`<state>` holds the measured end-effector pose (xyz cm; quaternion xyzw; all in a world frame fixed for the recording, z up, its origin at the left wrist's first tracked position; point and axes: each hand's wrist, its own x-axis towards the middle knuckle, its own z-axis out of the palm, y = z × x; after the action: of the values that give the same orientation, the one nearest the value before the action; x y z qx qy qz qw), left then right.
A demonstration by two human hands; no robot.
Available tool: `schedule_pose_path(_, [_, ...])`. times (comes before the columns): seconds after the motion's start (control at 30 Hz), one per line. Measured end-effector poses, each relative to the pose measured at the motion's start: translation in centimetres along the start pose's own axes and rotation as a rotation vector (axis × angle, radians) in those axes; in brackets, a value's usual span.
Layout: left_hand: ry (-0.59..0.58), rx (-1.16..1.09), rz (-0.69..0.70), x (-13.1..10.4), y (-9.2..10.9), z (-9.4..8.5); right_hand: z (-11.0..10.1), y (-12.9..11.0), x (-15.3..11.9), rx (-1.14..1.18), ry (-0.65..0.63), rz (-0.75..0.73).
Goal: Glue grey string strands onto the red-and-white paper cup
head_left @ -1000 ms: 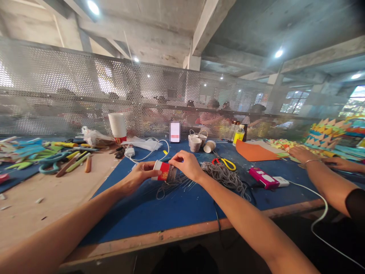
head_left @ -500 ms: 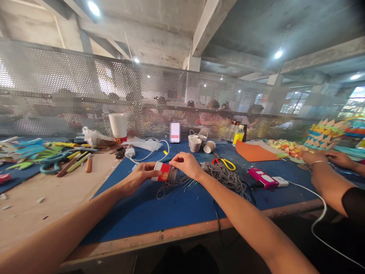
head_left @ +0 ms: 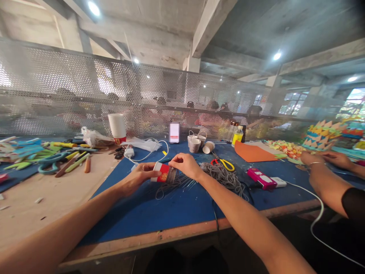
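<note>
My left hand (head_left: 142, 176) is closed around a red and white paper cup (head_left: 161, 172), which lies tilted on its side above the blue mat (head_left: 137, 217). Grey cord (head_left: 172, 174) is wrapped round the cup's right end. At that end, the fingers of my right hand (head_left: 184, 164) are pinched together on the cord, though the exact grip is partly hidden. A loose heap of grey cord (head_left: 224, 177) lies on the mat just right of my right hand, with a loop trailing below the cup.
Behind the heap lie yellow-and-red-handled scissors (head_left: 226, 164). Small cord-wrapped cups (head_left: 194, 144) stand near a phone (head_left: 174, 133). Stacked paper cups (head_left: 116, 127) are back left, large scissors (head_left: 51, 161) left. A magenta box (head_left: 261, 178) and another person's hands (head_left: 316, 158) are right.
The view has shifted very slightly. Both hands keep nearly the same position on the cup and cord.
</note>
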<state>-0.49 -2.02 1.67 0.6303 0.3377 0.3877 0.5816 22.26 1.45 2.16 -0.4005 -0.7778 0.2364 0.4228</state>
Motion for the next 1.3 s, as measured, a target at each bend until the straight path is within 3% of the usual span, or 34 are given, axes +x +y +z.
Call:
schedule_pose_path(0.7, [0.057, -0.093, 0.060, 0.4, -0.3, -0.6, -0.2, 0.5, -0.1, 0.080, 0.097, -0.032])
schedule_pose_path(0.93, [0.199, -0.179, 0.101, 0.8, -0.4, -1.2, 0.2, 0.6, -0.2, 0.079, 0.005, -0.020])
schedule_pose_path(1.13, [0.210, -0.202, 0.089, 0.9, -0.5, -1.2, 0.7, 0.7, -0.3, 0.140, -0.075, 0.017])
schedule_pose_path(1.3, [0.193, -0.264, 0.053, 1.2, -0.8, -1.6, 0.6, 0.7, -0.3, 0.131, -0.024, -0.016])
